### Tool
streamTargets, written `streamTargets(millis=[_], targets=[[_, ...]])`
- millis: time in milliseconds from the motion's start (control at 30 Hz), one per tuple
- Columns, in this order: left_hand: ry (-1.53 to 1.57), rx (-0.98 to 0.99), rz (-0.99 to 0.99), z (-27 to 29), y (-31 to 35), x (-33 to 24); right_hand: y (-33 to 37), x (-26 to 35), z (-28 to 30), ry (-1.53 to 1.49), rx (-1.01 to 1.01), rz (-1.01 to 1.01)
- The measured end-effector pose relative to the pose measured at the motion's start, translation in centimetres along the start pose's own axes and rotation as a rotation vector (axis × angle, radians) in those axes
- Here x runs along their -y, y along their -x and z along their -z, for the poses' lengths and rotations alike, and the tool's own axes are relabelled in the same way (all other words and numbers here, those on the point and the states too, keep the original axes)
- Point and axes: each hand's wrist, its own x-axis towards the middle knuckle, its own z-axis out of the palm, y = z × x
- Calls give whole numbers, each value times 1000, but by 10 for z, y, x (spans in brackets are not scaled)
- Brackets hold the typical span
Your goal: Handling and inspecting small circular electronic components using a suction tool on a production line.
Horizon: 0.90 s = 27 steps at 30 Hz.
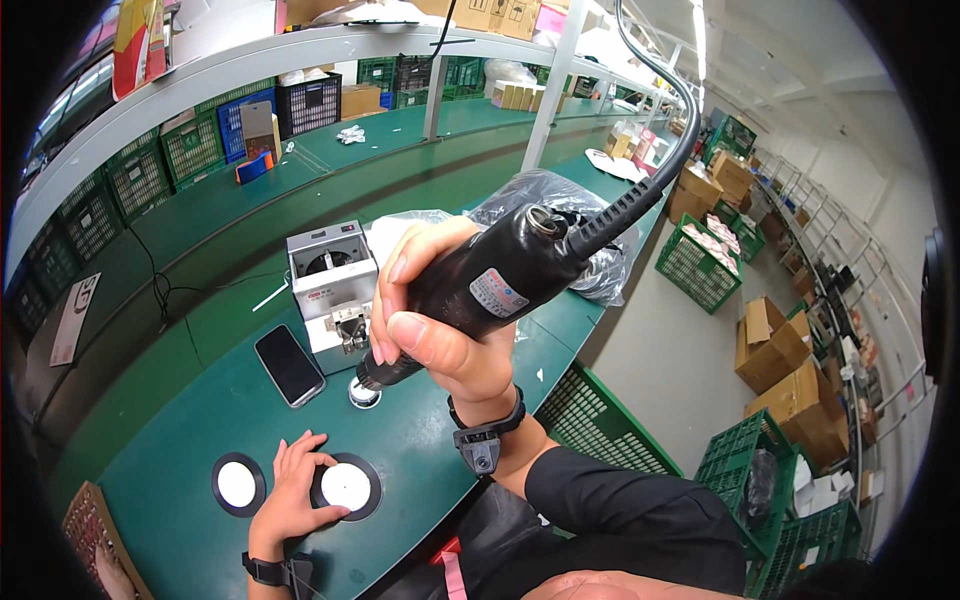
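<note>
My right hand is wrapped round a black electric screwdriver, held slanting with its nose down to the left. Its cable leaves the upper end. The nose is over a small white round cup on the green bench; contact cannot be told. My left hand has its fingers spread, index and thumb lying at the edge of a black-rimmed white disc. A second such disc lies to its left. Behind the cup stands a grey box-shaped machine, with a black phone beside it.
Clear plastic bags lie behind the screwdriver. A shelf frame spans the bench's far side, with crates beneath. Green crates and cardboard boxes stand at the right. Another person's hand shows at the lower left.
</note>
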Motion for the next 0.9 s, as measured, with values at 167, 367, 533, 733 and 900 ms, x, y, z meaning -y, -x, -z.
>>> streamTargets(millis=[167, 367, 533, 733, 900], targets=[[64, 14, 16, 4, 0, -6, 1, -1, -13, -116, -139, -34], [10, 25, -12, -1, 4, 9, -2, -7, -7, -20, 5, 18], [-50, -50, -13, -6, 4, -3, -2, -8, -8, 14, 46, 35], [-132, -237, 42, -22, -2, -21, 0, -5, -20, -72, -107, -47], [-247, -238, -2, -25, -2, -18, 1, -6, -21, -46, -116, -67]])
